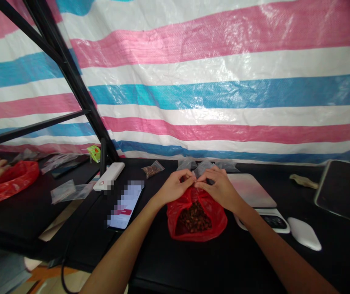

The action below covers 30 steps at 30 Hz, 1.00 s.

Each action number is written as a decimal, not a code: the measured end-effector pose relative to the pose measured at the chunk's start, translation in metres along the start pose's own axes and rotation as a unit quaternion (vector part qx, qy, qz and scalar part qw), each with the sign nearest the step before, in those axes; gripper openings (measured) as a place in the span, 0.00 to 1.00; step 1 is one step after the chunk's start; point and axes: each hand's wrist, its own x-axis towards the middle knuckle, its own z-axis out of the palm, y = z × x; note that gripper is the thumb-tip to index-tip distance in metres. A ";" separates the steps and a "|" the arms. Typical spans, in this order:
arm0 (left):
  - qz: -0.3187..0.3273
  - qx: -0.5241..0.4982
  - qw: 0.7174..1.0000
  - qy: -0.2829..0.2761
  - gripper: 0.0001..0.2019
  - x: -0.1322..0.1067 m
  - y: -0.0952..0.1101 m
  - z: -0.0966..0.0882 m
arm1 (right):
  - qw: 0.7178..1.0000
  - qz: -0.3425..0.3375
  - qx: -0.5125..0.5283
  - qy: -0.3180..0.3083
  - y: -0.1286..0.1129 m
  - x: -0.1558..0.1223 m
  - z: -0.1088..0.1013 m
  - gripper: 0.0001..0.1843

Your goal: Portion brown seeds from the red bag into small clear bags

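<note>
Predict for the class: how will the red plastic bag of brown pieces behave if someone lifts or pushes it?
The red plastic bag looks thin and floppy, since it creases and slumps on the tabletop, so it will probably sag when lifted. The loose brown pieces would likely shift inside, and a push might spill some through its open mouth.

The black tabletop carries a red plastic bag of brown pieces, with a phone (its screen blurred) at nine o'clock, a small clear bag at eleven, a digital scale at two, and a white computer mouse at three.
</note>
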 end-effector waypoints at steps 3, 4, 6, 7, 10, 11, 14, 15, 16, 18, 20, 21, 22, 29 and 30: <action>0.023 0.015 1.000 -0.004 0.11 -0.001 -0.001 -0.001 | 0.999 0.014 0.036 -0.012 -0.005 -0.001 -0.001 0.16; 0.029 0.027 0.999 -0.003 0.11 -0.002 -0.001 -0.001 | 0.999 0.014 0.044 -0.016 -0.007 -0.002 0.000 0.15; 0.034 0.053 0.998 -0.006 0.10 -0.003 0.000 -0.001 | 0.999 0.010 0.051 -0.014 -0.011 -0.003 0.001 0.15; 0.034 0.061 0.997 -0.008 0.10 -0.003 0.000 -0.002 | 0.999 0.005 0.052 -0.009 -0.013 -0.003 0.003 0.14; 0.040 0.078 0.996 -0.012 0.10 -0.005 0.005 -0.007 | 0.997 -0.008 0.065 0.038 -0.014 -0.002 0.004 0.15; 0.041 0.079 0.996 -0.008 0.10 -0.005 0.008 -0.010 | 0.995 -0.006 0.071 0.067 -0.012 -0.001 0.003 0.16; 0.047 0.077 0.996 0.023 0.11 -0.005 0.015 -0.017 | 0.988 0.005 0.090 0.125 -0.007 0.002 -0.005 0.15; 0.053 0.077 0.995 0.031 0.12 -0.005 0.017 -0.018 | 0.988 0.007 0.099 0.122 -0.006 0.003 -0.009 0.14; 0.062 0.079 0.994 0.035 0.12 -0.006 0.018 -0.018 | 0.989 0.008 0.107 0.106 -0.006 0.003 -0.011 0.13; 0.080 0.086 0.993 0.026 0.12 -0.006 0.019 -0.016 | 0.992 0.008 0.115 0.058 -0.008 0.002 -0.013 0.12; 0.085 0.091 0.992 0.011 0.11 -0.006 0.018 -0.013 | 0.995 0.006 0.096 0.024 -0.012 0.001 -0.011 0.10; 0.083 0.095 0.992 0.007 0.11 -0.006 0.016 -0.011 | 0.997 0.003 0.082 0.014 -0.014 0.000 -0.009 0.09; 0.080 0.101 0.992 0.006 0.10 -0.006 0.015 -0.009 | 0.998 -0.001 0.069 0.007 -0.016 -0.001 -0.007 0.09; 0.089 0.141 0.986 0.002 0.08 -0.007 0.010 -0.005 | 0.994 -0.063 -0.064 0.065 -0.017 -0.004 0.001 0.09; 0.093 0.155 0.984 0.010 0.08 -0.007 0.010 -0.006 | 0.990 -0.067 -0.090 0.089 -0.017 -0.004 0.000 0.09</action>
